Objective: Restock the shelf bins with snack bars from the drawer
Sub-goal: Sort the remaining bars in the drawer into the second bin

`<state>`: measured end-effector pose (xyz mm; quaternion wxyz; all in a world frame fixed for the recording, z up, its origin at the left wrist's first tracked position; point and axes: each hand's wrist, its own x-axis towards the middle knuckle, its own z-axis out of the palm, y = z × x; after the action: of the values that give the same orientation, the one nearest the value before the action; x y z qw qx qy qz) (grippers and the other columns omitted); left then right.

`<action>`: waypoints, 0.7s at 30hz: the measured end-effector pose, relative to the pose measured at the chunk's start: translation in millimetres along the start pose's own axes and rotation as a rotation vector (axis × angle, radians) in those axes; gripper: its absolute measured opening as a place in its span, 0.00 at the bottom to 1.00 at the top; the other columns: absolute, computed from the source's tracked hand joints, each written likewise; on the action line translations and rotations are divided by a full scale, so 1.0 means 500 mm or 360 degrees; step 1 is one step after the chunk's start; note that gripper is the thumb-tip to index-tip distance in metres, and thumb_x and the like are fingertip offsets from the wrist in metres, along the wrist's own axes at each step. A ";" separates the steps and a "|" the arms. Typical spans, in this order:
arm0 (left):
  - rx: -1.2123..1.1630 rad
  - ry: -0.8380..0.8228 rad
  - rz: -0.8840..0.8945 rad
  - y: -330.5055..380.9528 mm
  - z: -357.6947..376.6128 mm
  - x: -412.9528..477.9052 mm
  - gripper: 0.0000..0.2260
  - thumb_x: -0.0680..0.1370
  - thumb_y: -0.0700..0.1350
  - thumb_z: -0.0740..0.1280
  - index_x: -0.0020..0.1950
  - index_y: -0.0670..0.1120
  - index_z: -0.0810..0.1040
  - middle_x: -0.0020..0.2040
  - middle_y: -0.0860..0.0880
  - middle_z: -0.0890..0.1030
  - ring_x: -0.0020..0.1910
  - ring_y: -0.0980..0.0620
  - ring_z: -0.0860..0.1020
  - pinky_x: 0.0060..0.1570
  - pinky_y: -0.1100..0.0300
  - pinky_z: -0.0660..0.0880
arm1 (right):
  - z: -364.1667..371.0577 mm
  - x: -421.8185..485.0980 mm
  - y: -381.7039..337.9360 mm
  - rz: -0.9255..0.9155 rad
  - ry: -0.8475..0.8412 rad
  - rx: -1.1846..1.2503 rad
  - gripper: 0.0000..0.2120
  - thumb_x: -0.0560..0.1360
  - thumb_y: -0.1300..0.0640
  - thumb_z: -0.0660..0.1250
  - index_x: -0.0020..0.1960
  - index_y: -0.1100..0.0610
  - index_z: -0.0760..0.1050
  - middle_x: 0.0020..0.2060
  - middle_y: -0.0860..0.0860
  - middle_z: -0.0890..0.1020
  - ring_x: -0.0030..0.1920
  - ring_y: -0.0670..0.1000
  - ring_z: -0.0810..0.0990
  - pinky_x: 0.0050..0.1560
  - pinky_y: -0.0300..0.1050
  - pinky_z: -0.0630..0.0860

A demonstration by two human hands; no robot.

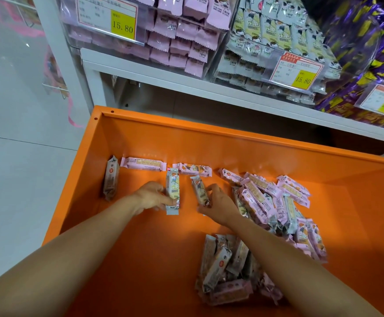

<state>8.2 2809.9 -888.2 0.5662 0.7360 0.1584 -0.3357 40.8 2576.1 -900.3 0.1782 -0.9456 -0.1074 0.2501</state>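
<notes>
Orange drawer point(140, 138) standing open below a white shelf point(186, 82), with both hands inside it on snack bars.

Above the shelf, a clear bin of pink packets point(177, 35) sits beside a bin of white-and-yellow packets point(266, 40), each with a yellow 15.80 price tag point(122, 24); purple packets point(369, 53) fill the far right. On the drawer floor, three loose bars point(143, 164) lie along the back wall, a pink heap point(275, 197) lies right of the right forearm, and a front heap point(225, 271) lies near the front. The left hand point(151, 196) curls its fingers around a pale yellow bar point(172, 189). The right hand point(219, 208), just beside it, pinches a brown-printed bar point(199, 189) between thumb and fingertips. Whether either bar is lifted off the floor cannot be told.
</notes>
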 end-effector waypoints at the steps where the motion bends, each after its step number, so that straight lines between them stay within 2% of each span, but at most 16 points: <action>1: -0.0019 0.0004 -0.0006 -0.001 -0.001 0.001 0.15 0.74 0.41 0.74 0.58 0.39 0.77 0.53 0.42 0.84 0.43 0.52 0.82 0.43 0.61 0.77 | 0.004 0.001 -0.005 0.0015 0.0002 0.0014 0.28 0.74 0.49 0.73 0.66 0.58 0.63 0.55 0.55 0.74 0.48 0.56 0.77 0.39 0.44 0.68; 3: -0.0035 -0.0004 -0.0018 -0.001 -0.002 0.001 0.15 0.74 0.41 0.74 0.58 0.39 0.78 0.53 0.43 0.84 0.44 0.51 0.82 0.44 0.60 0.77 | 0.011 0.006 -0.011 0.0032 0.0002 0.0021 0.26 0.74 0.53 0.73 0.64 0.59 0.63 0.52 0.55 0.74 0.46 0.55 0.76 0.37 0.42 0.67; 6: -0.0045 -0.0012 -0.0038 -0.002 0.000 0.002 0.15 0.74 0.40 0.74 0.58 0.39 0.78 0.53 0.43 0.84 0.44 0.51 0.82 0.44 0.60 0.77 | 0.014 0.011 -0.016 0.0020 -0.0015 0.0048 0.24 0.74 0.57 0.72 0.63 0.60 0.64 0.48 0.54 0.73 0.44 0.54 0.73 0.38 0.44 0.67; 8: -0.0059 0.0006 -0.0053 -0.002 0.002 0.003 0.14 0.74 0.40 0.74 0.57 0.39 0.78 0.51 0.42 0.84 0.44 0.50 0.82 0.44 0.60 0.77 | 0.010 0.009 -0.018 0.0001 -0.0025 0.0156 0.22 0.75 0.56 0.72 0.64 0.60 0.66 0.47 0.53 0.74 0.44 0.54 0.75 0.39 0.50 0.72; 10: -0.0113 0.0040 -0.0065 0.000 0.006 0.004 0.13 0.74 0.39 0.74 0.57 0.39 0.78 0.51 0.42 0.84 0.43 0.49 0.82 0.41 0.60 0.76 | 0.004 0.003 -0.021 -0.0064 0.0019 0.0296 0.22 0.75 0.56 0.71 0.65 0.59 0.69 0.46 0.51 0.75 0.44 0.53 0.76 0.44 0.54 0.76; 13: -0.0304 0.0038 -0.0070 0.009 0.015 -0.001 0.15 0.74 0.39 0.74 0.58 0.44 0.76 0.50 0.45 0.84 0.43 0.50 0.83 0.41 0.61 0.77 | -0.012 -0.010 -0.038 -0.0192 0.0138 0.0499 0.20 0.76 0.55 0.71 0.66 0.57 0.71 0.44 0.47 0.74 0.41 0.47 0.74 0.44 0.44 0.73; 16: -0.0541 0.0033 -0.0045 0.023 0.020 -0.007 0.17 0.72 0.38 0.75 0.58 0.46 0.75 0.48 0.46 0.85 0.45 0.49 0.84 0.44 0.59 0.79 | -0.036 -0.023 -0.060 -0.0266 0.0217 0.0681 0.20 0.76 0.56 0.72 0.66 0.55 0.72 0.44 0.48 0.75 0.40 0.44 0.74 0.43 0.36 0.72; 18: -0.0666 0.0015 -0.0008 0.039 0.020 -0.016 0.18 0.72 0.37 0.76 0.57 0.46 0.74 0.47 0.45 0.85 0.44 0.49 0.84 0.43 0.59 0.79 | -0.052 -0.032 -0.074 -0.0308 0.0236 0.0808 0.18 0.75 0.56 0.73 0.63 0.53 0.73 0.44 0.49 0.76 0.41 0.45 0.75 0.44 0.36 0.73; 21: -0.0729 -0.0001 0.0051 0.067 0.020 -0.034 0.16 0.72 0.36 0.75 0.55 0.46 0.74 0.42 0.46 0.85 0.40 0.50 0.84 0.42 0.59 0.79 | -0.070 -0.042 -0.087 -0.0375 0.0272 0.0886 0.16 0.75 0.55 0.73 0.61 0.52 0.74 0.52 0.51 0.77 0.48 0.48 0.77 0.49 0.40 0.76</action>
<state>13.4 2792.7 -853.7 0.7238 0.5904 0.2187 -0.2823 35.7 2600.0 -845.9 0.4664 -0.8591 -0.1282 0.1673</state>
